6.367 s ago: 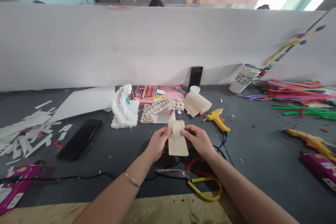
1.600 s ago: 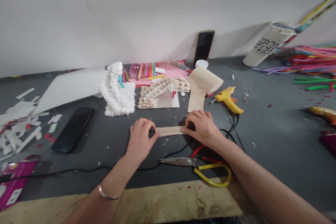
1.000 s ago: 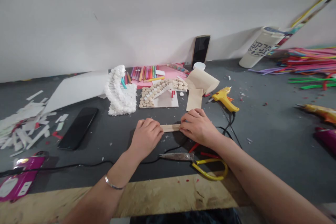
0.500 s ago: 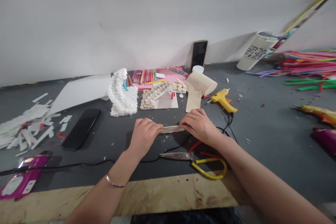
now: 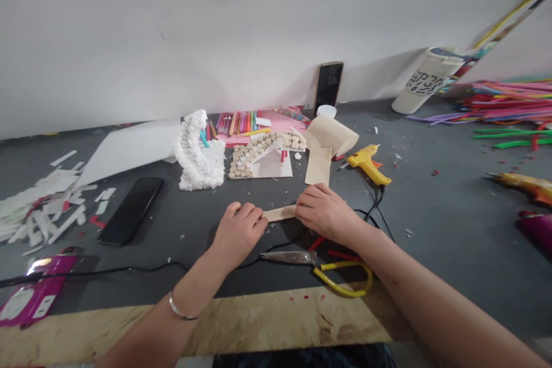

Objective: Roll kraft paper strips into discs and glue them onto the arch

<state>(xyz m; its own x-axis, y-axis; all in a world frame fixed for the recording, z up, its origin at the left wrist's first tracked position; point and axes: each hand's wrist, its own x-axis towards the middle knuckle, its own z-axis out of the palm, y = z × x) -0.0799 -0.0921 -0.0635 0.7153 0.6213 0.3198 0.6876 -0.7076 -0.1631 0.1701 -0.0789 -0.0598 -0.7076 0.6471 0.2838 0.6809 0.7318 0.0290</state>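
A narrow beige paper strip (image 5: 280, 214) stretches between my hands, just above or on the dark table. My left hand (image 5: 240, 229) grips its left end, fingers curled over it. On the other end, my right hand (image 5: 323, 211) has its fingers closed too. Scissors with yellow handles (image 5: 345, 276) lie below the strip, blades pointing left. Beyond my hands stands a small arched model (image 5: 263, 155) covered with beige rolled discs on a white base. To its left is a white, rough-textured model (image 5: 200, 155). A flat beige paper piece (image 5: 318, 165) lies behind my right hand.
A yellow glue gun (image 5: 366, 164) with a black cord lies on the right. A black phone (image 5: 131, 211) and white paper scraps (image 5: 56, 201) are at left. Another phone (image 5: 328, 85) leans on the wall, with a white tumbler (image 5: 425, 80) further right.
The strip now slants slightly, its right end higher, and looks flatter. My left hand has moved a little down and left; my right hand stays nearly in place.
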